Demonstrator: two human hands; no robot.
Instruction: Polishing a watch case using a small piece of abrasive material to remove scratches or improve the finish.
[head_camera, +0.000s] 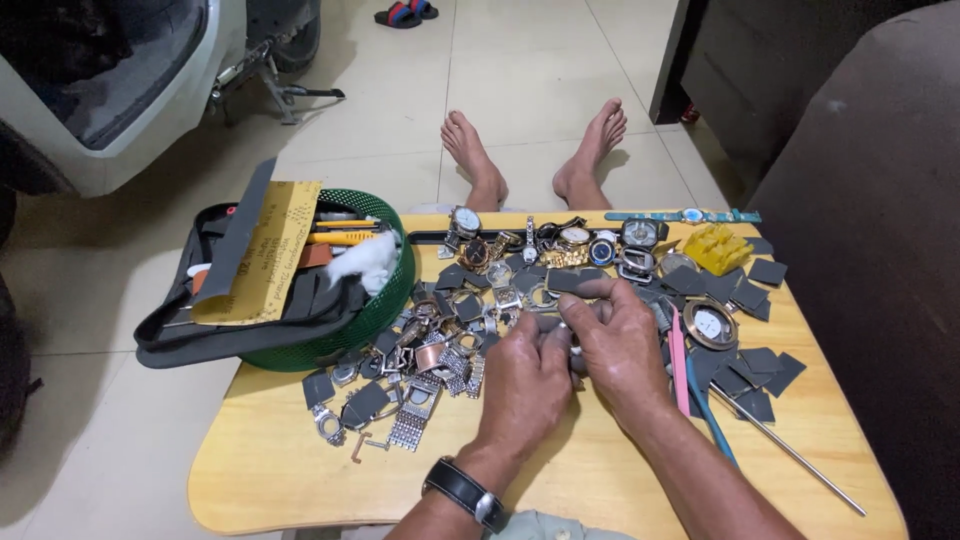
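Observation:
My left hand and my right hand meet over the middle of a small wooden table. Both pinch a small dark piece between their fingertips; what it is I cannot tell. A black watch sits on my left wrist. Under and around the hands lies a heap of watch parts: metal bracelets, cases and dark grey pads. Whole wristwatches lie in a row at the table's far edge.
A green basket holding a black tool bag, sandpaper sheets and a white cloth sits at the table's left. A yellow holder, a round watch case, pink and blue tools and a metal rod lie right. My bare feet rest beyond the table.

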